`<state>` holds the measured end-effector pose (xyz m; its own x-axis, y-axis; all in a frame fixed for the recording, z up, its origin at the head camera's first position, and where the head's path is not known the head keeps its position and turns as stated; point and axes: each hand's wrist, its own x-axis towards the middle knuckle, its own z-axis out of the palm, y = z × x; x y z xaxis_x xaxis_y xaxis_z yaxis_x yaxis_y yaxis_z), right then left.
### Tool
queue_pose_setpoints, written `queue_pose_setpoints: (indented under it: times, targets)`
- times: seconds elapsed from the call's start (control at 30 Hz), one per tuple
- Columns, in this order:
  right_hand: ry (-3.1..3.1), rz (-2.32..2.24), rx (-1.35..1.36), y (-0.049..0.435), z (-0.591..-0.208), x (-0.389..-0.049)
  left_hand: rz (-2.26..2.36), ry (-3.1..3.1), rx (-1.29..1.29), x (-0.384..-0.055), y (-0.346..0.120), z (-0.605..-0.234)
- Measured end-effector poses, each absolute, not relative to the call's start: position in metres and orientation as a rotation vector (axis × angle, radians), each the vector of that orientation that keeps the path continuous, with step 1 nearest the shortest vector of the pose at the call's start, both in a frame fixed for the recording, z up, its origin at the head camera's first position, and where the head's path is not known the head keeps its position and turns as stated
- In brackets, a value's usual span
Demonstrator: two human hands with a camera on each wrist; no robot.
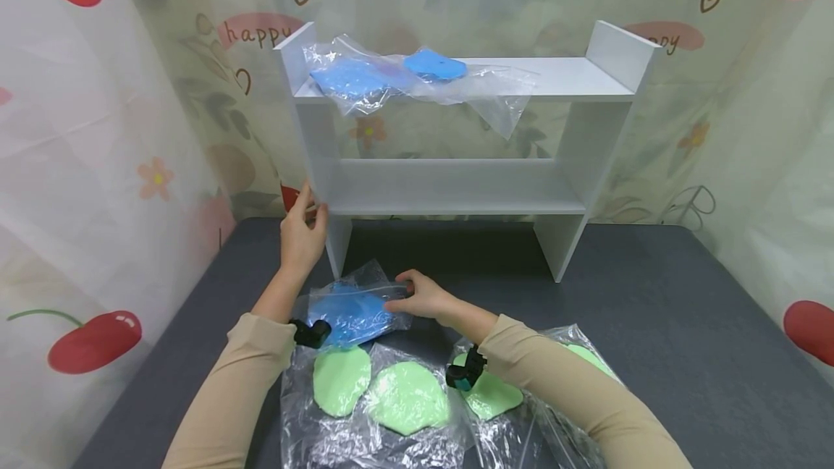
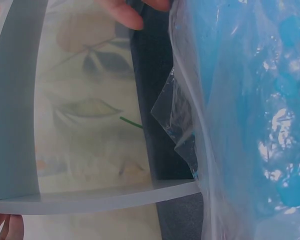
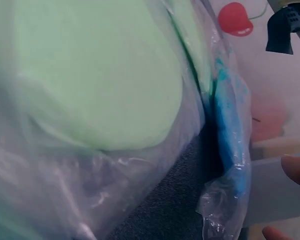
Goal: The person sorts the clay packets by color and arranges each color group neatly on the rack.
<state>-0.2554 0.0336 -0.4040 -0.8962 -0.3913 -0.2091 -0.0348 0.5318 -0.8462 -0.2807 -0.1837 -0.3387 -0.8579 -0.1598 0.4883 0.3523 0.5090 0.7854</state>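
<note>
Left hand point(image 1: 302, 234), fingers extended, touches the white rack point(image 1: 456, 190) at nine o'clock, perhaps steadying it; right hand point(image 1: 426, 297), grip unclear, meets the blue bag point(image 1: 352, 317), at the rack's seven o'clock.

The left hand point(image 2: 10, 227) touches the shelf point(image 2: 115, 200); blue-filled bag point(image 2: 255, 125) at right.

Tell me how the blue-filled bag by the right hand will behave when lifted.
The blue-filled bag will probably sag, since its clear plastic looks creased and crumpled. Its glossy sheen suggests it may feel slippery.
</note>
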Motion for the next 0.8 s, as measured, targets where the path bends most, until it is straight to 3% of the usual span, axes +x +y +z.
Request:
queue_pose_setpoints:
  times: [0.8]
  targets:
    - [2.564, -1.179, -0.328, 0.014, -0.420, -0.250, -1.326, -2.228, -0.179, -0.282, -0.184, -0.340]
